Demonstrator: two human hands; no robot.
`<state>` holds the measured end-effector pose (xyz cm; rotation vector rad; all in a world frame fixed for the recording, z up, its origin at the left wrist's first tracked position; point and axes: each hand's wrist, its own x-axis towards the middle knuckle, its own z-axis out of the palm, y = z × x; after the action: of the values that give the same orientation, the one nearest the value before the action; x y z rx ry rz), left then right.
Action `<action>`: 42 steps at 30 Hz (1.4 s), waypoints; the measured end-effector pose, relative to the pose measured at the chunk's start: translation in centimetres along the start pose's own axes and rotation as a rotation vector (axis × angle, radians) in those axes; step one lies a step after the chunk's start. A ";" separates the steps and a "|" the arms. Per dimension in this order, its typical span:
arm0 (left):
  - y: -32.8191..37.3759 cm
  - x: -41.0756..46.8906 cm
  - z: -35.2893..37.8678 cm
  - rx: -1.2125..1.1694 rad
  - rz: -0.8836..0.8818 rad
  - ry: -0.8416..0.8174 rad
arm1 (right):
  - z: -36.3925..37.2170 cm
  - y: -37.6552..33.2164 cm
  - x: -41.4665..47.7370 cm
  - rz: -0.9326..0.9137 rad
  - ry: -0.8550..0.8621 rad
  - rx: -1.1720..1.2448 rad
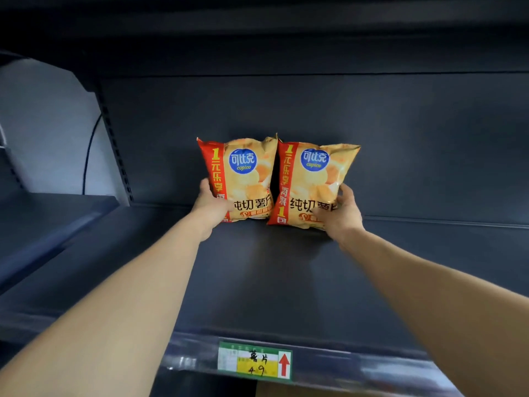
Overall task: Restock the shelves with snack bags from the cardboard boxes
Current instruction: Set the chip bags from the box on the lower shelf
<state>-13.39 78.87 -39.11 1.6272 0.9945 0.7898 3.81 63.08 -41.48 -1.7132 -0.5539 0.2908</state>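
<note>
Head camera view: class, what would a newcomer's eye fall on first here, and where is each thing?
Two bright orange-and-red bags stand upright side by side at the back of a dark shelf: the left snack bag and the right snack bag. The left hand holds the left one's lower edge, and the right hand grips the right one's lower corner. A green-and-yellow price label sits on the shelf's front rail.

Your L hand [211, 207] & R hand [342, 214] are bare. L forearm [128, 282] & R forearm [429, 290] show bare too, fr. wrist to frame's bottom edge.
</note>
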 end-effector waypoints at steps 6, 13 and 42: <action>0.0 1.0 0.9 -0.112 -0.003 0.087 | 1.1 -1.1 -0.3 0.064 0.051 -0.301; 0.5 1.2 0.5 -0.052 0.053 0.180 | 0.9 -1.0 -0.8 0.018 0.100 -0.333; 2.4 -10.0 1.7 0.315 0.201 -0.011 | -3.7 -3.2 -10.9 -0.035 -0.146 -0.443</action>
<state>-15.80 68.83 -37.45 2.0247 0.9948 0.7857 -4.41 54.81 -38.69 -2.1168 -0.7993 0.2842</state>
